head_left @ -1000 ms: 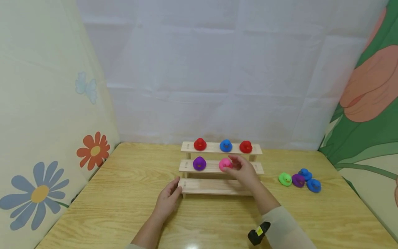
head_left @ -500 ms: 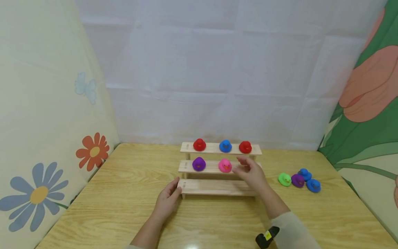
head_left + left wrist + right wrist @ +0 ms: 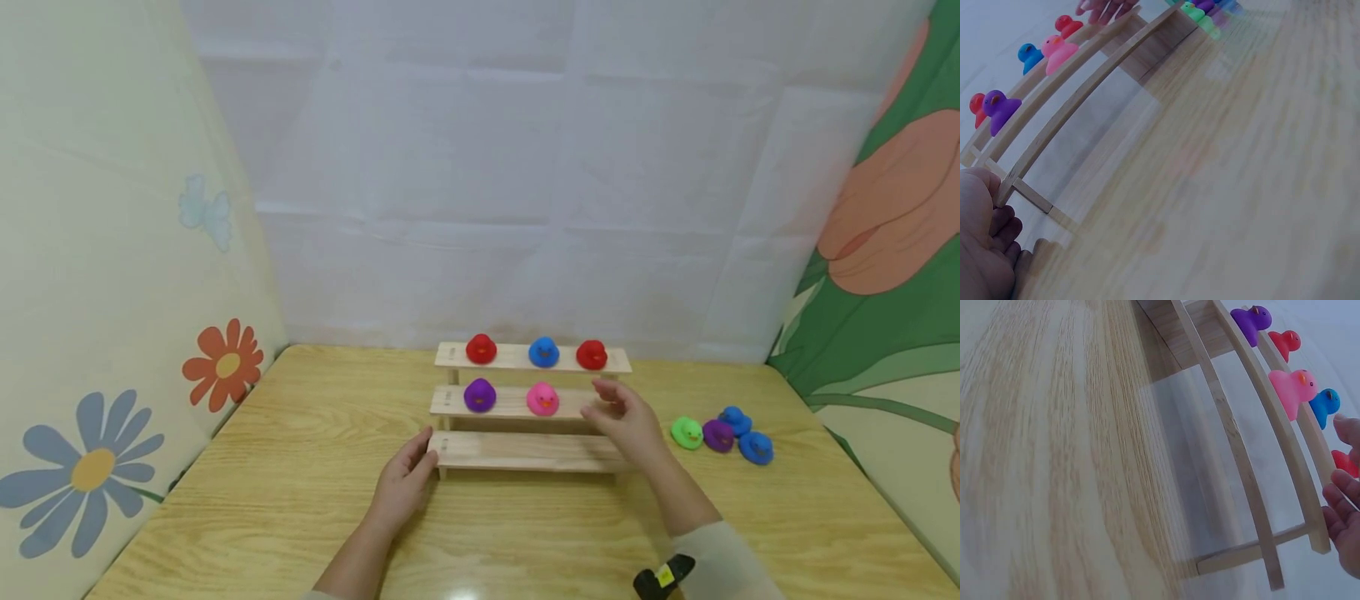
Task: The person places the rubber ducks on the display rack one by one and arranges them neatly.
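Note:
A three-tier wooden display stand (image 3: 525, 451) stands on the table. At its left end my left hand (image 3: 402, 483) grips the lowest board, thumb above and fingers curled by its edge in the left wrist view. A pink rubber duck (image 3: 542, 400) and a purple rubber duck (image 3: 480, 396) sit on the middle board. The top board bears a red duck (image 3: 482, 349), a blue duck (image 3: 543, 352) and another red duck (image 3: 592, 355). Near the middle board's right end, my right hand (image 3: 628, 422) holds nothing, its fingers loosely bent and apart from the pink duck.
Right of the stand, a green duck (image 3: 687, 432), a purple duck (image 3: 718, 435) and two blue ducks, one nearer (image 3: 756, 447), lie grouped on the wooden table (image 3: 300, 433). A white cloth (image 3: 480, 167) hangs behind, with patterned cloths at both sides.
My right hand has let go of the pink duck and moved right, away from it. The duck stays on the middle board. My left hand keeps its place at the stand.

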Demonstrator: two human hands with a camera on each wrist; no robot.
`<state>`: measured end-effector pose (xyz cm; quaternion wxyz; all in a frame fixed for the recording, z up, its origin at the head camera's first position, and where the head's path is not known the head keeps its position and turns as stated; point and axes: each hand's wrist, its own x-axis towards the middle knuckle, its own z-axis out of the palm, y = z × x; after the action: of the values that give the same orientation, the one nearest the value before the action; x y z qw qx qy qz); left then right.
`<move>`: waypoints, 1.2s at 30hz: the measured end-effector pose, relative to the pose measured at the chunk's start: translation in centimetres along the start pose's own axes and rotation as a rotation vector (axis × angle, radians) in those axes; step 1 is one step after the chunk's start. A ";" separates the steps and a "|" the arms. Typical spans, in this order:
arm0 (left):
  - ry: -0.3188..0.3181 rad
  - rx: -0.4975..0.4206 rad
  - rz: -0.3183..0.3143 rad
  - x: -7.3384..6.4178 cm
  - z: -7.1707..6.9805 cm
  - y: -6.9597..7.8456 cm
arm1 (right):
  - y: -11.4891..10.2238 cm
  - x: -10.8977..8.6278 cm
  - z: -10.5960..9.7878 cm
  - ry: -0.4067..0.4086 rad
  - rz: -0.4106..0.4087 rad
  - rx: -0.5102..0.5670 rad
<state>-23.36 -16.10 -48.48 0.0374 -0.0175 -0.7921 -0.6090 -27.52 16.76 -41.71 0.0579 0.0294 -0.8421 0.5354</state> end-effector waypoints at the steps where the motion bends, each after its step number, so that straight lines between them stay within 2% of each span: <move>1: -0.002 0.000 0.000 0.0 0.0 0.0 | 0.1 0.0 -0.2 0.003 0.003 0.000; 15: -0.008 -0.002 0.000 0.0 -0.1 0.1 | 1.6 -0.6 -3.4 0.091 -0.046 -0.055; 24: -0.015 -0.002 -0.003 -0.2 -0.1 0.4 | 3.4 -1.1 -5.6 0.100 0.012 -0.114; 36: -0.009 0.007 0.019 -0.4 -0.2 0.5 | 5.4 -1.9 -7.8 0.109 0.079 -0.142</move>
<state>-22.92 -16.16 -48.01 0.0396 -0.0276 -0.7943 -0.6055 -25.71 26.08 -43.54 0.0842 -0.0371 -0.8741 0.4770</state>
